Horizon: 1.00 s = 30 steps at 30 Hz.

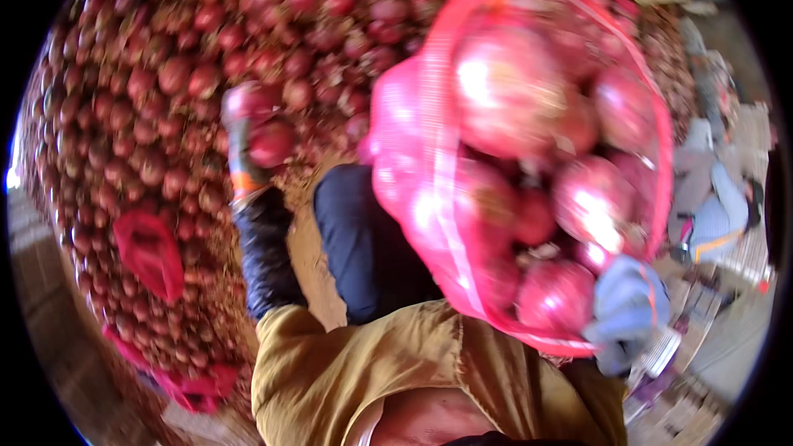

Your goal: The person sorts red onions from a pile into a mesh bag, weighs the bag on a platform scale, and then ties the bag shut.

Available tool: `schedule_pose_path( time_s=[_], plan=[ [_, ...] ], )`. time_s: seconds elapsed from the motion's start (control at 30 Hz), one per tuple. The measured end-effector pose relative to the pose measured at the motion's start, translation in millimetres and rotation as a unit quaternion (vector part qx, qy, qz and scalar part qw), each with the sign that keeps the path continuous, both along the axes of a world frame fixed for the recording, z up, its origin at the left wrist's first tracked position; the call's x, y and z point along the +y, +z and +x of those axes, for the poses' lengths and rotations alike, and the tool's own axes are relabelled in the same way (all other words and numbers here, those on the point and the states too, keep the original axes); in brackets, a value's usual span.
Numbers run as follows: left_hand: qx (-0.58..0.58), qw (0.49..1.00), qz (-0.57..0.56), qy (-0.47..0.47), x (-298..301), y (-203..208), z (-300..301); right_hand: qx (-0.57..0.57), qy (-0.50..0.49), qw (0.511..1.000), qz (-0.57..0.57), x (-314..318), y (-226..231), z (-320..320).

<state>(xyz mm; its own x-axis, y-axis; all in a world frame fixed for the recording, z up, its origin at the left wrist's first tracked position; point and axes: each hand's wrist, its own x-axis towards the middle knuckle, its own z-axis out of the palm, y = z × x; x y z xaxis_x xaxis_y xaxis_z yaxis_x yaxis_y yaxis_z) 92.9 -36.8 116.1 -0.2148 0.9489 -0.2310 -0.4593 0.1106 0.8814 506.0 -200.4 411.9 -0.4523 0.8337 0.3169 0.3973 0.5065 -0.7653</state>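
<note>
A red mesh bag (398,136), its mouth wide, is filled with large red onions (510,92) and takes up the right of the head view. My right hand (628,301), in a blue-grey glove, is closed on the bag's near right rim; some of its fingers are hidden. To the left, my left hand (239,142), in a grey glove with an orange cuff, is curled beside red onions (271,143) over the heap. One onion (254,101) appears to be in its grasp. Motion blurs this hand and the bag.
A large heap of red onions (173,74) spreads across the left and far side. Empty-looking red mesh bags lie on it (150,256) and at its near left edge (198,386). Another person (717,211) is at the far right, near stacked pale material (747,239).
</note>
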Motion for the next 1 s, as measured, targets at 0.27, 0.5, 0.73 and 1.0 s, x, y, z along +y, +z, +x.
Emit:
schedule_pose_path(
  time_s=[0.27, 0.5, 0.73, 1.0],
  plan=[
    [-0.136, 0.935, 0.185, -0.271, -24, 281, 118, -0.071, 0.052, 0.989, 0.122, -6, 16, 8],
    [0.478, 0.746, 0.43, -0.173, -84, 273, 239, -0.082, 0.047, 0.97, 0.223, -34, 11, 7],
    [0.566, 0.683, 0.419, -0.192, -100, 288, 239, -0.016, 0.087, 0.974, 0.209, -45, -2, 19],
    [0.582, 0.604, 0.505, -0.204, 5, 315, 215, -0.018, 0.168, 0.982, 0.08, -4, 8, 16]
  ],
)
